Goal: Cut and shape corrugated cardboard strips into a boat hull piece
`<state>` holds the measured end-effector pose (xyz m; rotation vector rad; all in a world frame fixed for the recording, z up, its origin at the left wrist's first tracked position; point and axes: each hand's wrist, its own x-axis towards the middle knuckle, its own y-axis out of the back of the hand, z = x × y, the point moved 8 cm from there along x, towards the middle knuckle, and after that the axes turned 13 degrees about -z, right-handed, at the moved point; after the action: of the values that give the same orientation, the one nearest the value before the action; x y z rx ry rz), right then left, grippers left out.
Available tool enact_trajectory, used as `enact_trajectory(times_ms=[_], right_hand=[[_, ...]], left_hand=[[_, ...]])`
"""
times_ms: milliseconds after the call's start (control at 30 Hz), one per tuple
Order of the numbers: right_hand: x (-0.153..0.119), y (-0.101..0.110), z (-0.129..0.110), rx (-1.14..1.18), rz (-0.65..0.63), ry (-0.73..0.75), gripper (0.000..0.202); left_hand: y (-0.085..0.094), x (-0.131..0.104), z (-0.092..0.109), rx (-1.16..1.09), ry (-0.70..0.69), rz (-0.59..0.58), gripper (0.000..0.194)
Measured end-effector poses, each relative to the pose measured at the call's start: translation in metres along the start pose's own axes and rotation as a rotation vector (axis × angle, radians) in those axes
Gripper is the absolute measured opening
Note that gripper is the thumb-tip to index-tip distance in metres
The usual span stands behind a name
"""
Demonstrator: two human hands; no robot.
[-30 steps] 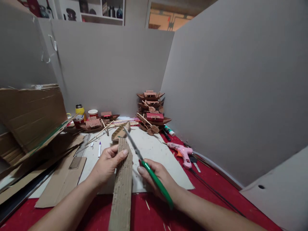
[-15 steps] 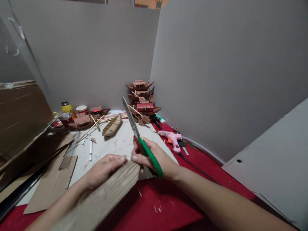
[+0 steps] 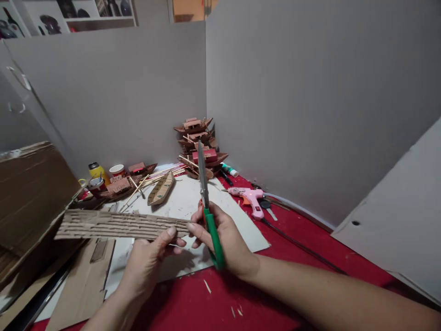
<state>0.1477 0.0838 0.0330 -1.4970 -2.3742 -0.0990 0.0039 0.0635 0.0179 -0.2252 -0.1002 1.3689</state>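
Head view: nearest, red cloth [image 3: 186, 308] is littered with a few pale slivers [image 3: 207, 287]. Left hand [image 3: 148, 255]: closed on a ridged cardboard strip [image 3: 113, 224], which is pinched near its right end, thumb on top, fingers partly hidden under it. Strip is held up over the white board [image 3: 241, 225], roughly crosswise, with its free end reaching left in front of the leaning cardboard [image 3: 31, 193]. Right hand [image 3: 227, 241]: closed around the green handles of the scissors [image 3: 211, 225]; blades are pointed up and away, seen as one narrow line. Right thumb tip is set at the strip's right end; can't tell how firmly it's pressed.

Left side, a flat cardboard piece [image 3: 81, 289] is laid partly over the board. Right side, a pink glue gun [image 3: 253, 197] is placed on the cloth, with a key [image 3: 271, 212] just beside it.

Further out, a bare boat hull [image 3: 161, 189] is set on the board, well apart from the strip. Behind it, thin sticks [image 3: 167, 172] are spread. Far left: roofed model boats [image 3: 119, 186], two cups [image 3: 117, 170], yellow bottle [image 3: 98, 173]. More boats [image 3: 206, 157] are stacked in the corner, backed by grey panels [image 3: 120, 92].
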Motion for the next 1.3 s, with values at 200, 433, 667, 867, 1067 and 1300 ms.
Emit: enact_trajectory(times_ms=[200, 433, 667, 867, 1067, 1300], right_hand=[[-0.002, -0.003, 0.005, -0.162, -0.237, -0.177, 0.041], [-0.005, -0.022, 0.0, -0.561, -0.541, -0.089, 0.043], [-0.012, -0.035, -0.008, -0.707, -0.603, -0.061, 0.037], [-0.015, -0.036, -0.011, -0.762, -0.585, -0.081, 0.041], [-0.016, -0.038, -0.012, -0.757, -0.604, -0.106, 0.044], [-0.017, -0.04, 0.003, -0.727, -0.712, -0.2, 0.042]], left_hand=[[0.033, 0.002, 0.037, 0.008, -0.127, 0.048, 0.021], [0.054, -0.001, 0.059, -0.14, -0.248, 0.096, 0.019], [0.065, -0.007, 0.068, -0.093, -0.29, 0.153, 0.021], [0.064, -0.005, 0.069, -0.056, -0.304, 0.13, 0.017], [0.051, -0.008, 0.067, 0.044, -0.272, 0.052, 0.016], [0.042, -0.007, 0.066, 0.072, -0.258, -0.013, 0.012]])
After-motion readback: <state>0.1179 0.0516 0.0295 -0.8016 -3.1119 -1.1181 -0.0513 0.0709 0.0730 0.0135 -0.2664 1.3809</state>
